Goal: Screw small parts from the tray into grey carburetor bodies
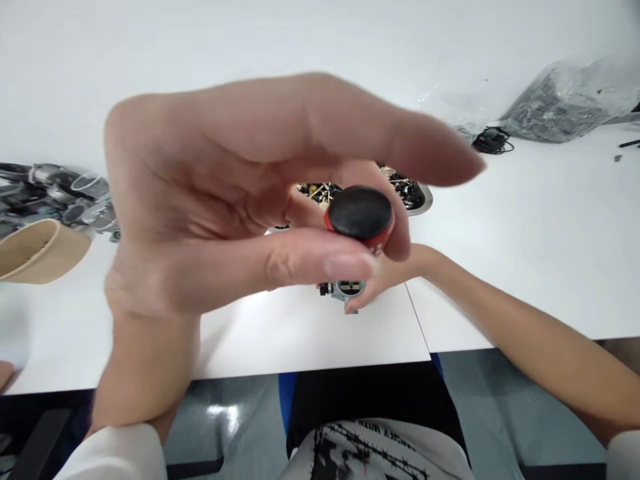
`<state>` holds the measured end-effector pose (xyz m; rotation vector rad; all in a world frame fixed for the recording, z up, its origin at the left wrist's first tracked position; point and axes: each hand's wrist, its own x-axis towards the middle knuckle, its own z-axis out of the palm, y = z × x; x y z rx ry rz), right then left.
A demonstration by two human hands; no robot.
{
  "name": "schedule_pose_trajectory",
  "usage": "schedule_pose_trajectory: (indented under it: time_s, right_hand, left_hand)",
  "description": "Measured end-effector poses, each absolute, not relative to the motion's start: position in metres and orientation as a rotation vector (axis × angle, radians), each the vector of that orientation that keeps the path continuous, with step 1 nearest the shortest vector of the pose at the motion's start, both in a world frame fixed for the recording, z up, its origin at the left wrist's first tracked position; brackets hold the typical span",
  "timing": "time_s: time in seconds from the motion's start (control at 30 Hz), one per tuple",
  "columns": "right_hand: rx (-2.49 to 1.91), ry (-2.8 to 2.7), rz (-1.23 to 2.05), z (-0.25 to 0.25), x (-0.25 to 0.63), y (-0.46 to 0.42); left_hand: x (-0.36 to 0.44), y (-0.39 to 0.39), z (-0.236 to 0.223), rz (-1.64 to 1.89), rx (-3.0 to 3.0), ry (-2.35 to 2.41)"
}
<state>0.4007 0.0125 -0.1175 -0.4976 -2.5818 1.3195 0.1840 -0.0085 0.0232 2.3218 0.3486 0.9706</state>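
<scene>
Close to the camera, my left hand (235, 167) pinches a small round part (360, 212) with a black domed face and a red rim. Its thumb and a bent finger hold the part from below and from the side, while the index finger stretches out above. Further down at the table, my right hand (387, 272) grips a grey metal part (349, 289) that has a round opening and a black fitting on its left. The left hand covers much of the right hand and the top of this metal part.
Behind my left hand, a metal tray (427, 198) holds small brass and black pieces. Grey metal parts (55, 190) are heaped at the left, beside a beige container (60, 250). Clear plastic bags (565, 100) and a black cable bundle (493, 140) lie at the back right.
</scene>
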Motion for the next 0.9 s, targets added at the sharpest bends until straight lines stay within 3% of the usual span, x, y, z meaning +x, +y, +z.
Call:
schedule_pose_trajectory:
  time_s: [0.23,0.4,0.53,0.9]
  right_hand:
    - [-0.559,-2.598,1.313,-0.112,0.401,0.011]
    - [-0.504,-2.569,1.354,-0.112,0.401,0.01]
    - [-0.464,-2.556,1.359,-0.113,0.4,0.01]
    - [-0.567,-2.57,1.365,-0.114,0.401,0.01]
  left_hand:
    - [0.219,-0.026,0.041,0.832,2.272,0.146]
    - [0.223,-0.035,0.044,0.974,2.248,0.171]
    - [0.217,-0.034,0.047,0.796,2.234,0.216]
    - [0.188,-0.023,0.023,0.791,2.231,0.304]
